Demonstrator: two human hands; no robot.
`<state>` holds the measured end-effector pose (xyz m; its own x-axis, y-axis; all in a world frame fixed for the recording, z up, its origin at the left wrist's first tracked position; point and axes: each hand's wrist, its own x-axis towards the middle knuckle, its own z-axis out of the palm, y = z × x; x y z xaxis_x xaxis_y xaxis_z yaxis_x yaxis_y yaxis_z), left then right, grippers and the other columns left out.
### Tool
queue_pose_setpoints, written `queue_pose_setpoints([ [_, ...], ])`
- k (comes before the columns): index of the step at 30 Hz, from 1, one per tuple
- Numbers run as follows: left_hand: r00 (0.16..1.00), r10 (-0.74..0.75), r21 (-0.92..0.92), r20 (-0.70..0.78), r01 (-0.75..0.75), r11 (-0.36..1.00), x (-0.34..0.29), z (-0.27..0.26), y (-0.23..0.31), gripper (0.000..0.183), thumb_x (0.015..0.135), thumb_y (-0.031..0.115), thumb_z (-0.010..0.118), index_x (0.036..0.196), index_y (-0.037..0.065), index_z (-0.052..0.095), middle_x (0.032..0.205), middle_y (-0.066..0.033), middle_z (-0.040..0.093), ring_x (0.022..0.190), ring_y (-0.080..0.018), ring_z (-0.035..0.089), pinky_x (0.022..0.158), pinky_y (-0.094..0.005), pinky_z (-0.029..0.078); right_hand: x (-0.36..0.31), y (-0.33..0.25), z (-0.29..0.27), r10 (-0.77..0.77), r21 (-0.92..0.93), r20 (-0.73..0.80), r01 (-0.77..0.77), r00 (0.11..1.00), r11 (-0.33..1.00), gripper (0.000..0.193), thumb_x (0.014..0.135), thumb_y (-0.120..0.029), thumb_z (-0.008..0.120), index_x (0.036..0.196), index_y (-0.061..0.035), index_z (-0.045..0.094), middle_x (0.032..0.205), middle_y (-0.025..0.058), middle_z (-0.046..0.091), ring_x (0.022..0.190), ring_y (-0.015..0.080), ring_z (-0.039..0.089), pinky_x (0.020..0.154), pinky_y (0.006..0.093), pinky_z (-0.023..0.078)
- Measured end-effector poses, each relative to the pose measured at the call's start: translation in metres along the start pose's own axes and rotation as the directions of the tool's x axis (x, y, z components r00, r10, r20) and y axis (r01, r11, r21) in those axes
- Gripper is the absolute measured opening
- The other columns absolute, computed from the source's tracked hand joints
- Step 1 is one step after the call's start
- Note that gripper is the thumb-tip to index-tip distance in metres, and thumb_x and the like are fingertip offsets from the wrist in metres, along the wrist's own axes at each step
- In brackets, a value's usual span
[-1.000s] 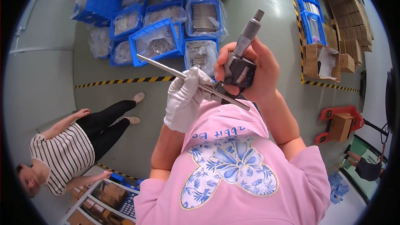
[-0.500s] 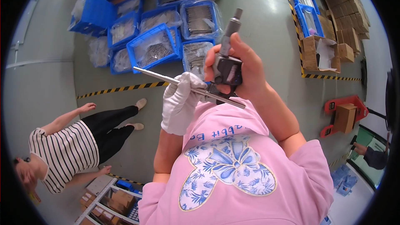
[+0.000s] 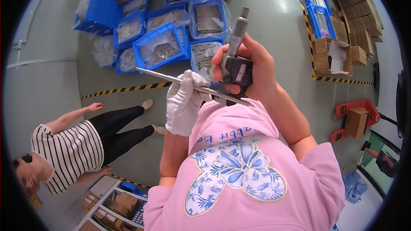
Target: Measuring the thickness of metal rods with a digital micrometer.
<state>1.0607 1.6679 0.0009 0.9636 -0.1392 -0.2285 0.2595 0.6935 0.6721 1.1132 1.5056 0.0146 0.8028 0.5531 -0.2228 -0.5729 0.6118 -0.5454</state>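
Observation:
My left hand (image 3: 184, 102), in a white glove, is closed round a thin metal rod (image 3: 160, 75). The rod slants from upper left to lower right, in front of my chest. Bare and closed, my right hand (image 3: 259, 66) grips a digital micrometer (image 3: 238, 70) by its dark body. The micrometer's silver thimble (image 3: 240, 23) points up and away from me. Its frame lies against the rod near the rod's right-hand part; whether the rod sits between the jaws I cannot tell, as fingers and the frame hide that spot.
Blue crates (image 3: 160, 45) of metal rods, lined with plastic, stand ahead on the floor behind a striped line (image 3: 128, 90). A person in a striped top (image 3: 68, 152) walks at left. Cardboard boxes (image 3: 332, 55) and a red pallet jack (image 3: 361, 117) stand at right.
The micrometer has turned slightly in my right hand, showing more of its face. Both hands keep their hold. The person at left has shifted a leg.

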Motion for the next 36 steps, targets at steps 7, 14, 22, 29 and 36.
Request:
queue_pose_setpoints([
  [7, 1.0, -0.016, -0.048, -0.025, 0.015, 0.999, 0.02, -0.001, 0.013, 0.024, 0.09, 0.02, 0.043, 0.081, 0.001, 0.055, 0.076, -0.0083, 0.055, 0.063, -0.0128, 0.052, 0.06, -0.0244, 0.045, 0.018, -0.01, 0.002, -0.005, -0.026, -0.003, 0.005, 1.0, 1.0, 0.061, 0.083, -0.054, 0.033, 0.083, 0.0035, 0.053, 0.07, 0.0172, 0.057, 0.044, 0.0146, 0.051, 0.034, 0.02, 0.038],
  [14, 0.998, -0.026, -0.069, 0.048, 0.029, 0.997, 0.016, -0.007, 0.008, 0.024, 0.09, 0.02, 0.043, 0.081, 0.0, 0.054, 0.078, -0.0093, 0.055, 0.063, -0.0141, 0.053, 0.059, -0.0258, 0.046, 0.011, -0.004, 0.0, -0.006, -0.014, -0.048, 0.006, 0.999, 1.0, 0.056, 0.08, -0.054, 0.042, 0.078, -0.0008, 0.057, 0.065, 0.0122, 0.059, 0.044, 0.012, 0.051, 0.036, 0.0203, 0.037],
  [22, 0.999, -0.012, -0.024, 0.05, 0.014, 1.0, 0.007, -0.006, 0.003, 0.025, 0.091, 0.019, 0.04, 0.082, 0.0, 0.053, 0.077, -0.009, 0.052, 0.063, -0.0148, 0.052, 0.059, -0.0259, 0.046, 0.002, 0.003, -0.004, -0.015, 0.005, 0.022, 0.015, 1.0, 1.0, 0.057, 0.081, -0.055, 0.04, 0.079, -0.0006, 0.057, 0.065, 0.0122, 0.059, 0.043, 0.0121, 0.05, 0.036, 0.0209, 0.036],
  [29, 1.0, -0.004, -0.048, 0.026, 0.006, 0.999, 0.009, 0.0, 0.008, 0.025, 0.091, 0.019, 0.04, 0.082, 0.0, 0.052, 0.077, -0.0089, 0.052, 0.062, -0.014, 0.051, 0.059, -0.0255, 0.045, 0.0, -0.003, -0.004, -0.015, 0.006, -0.021, 0.015, 1.0, 1.0, 0.06, 0.084, -0.054, 0.031, 0.084, 0.0002, 0.056, 0.069, 0.0145, 0.059, 0.046, 0.0131, 0.051, 0.036, 0.0209, 0.036],
  [36, 1.0, -0.002, -0.035, 0.014, 0.003, 0.999, 0.009, -0.004, 0.004, 0.025, 0.091, 0.019, 0.041, 0.081, 0.0, 0.054, 0.077, -0.0088, 0.053, 0.062, -0.0136, 0.051, 0.058, -0.0258, 0.045, -0.003, -0.004, -0.009, 0.02, 0.022, 0.018, -0.02, 1.0, 1.0, 0.061, 0.082, -0.056, 0.033, 0.084, 0.0005, 0.055, 0.07, 0.0162, 0.058, 0.05, 0.0151, 0.053, 0.035, 0.0208, 0.037],
])
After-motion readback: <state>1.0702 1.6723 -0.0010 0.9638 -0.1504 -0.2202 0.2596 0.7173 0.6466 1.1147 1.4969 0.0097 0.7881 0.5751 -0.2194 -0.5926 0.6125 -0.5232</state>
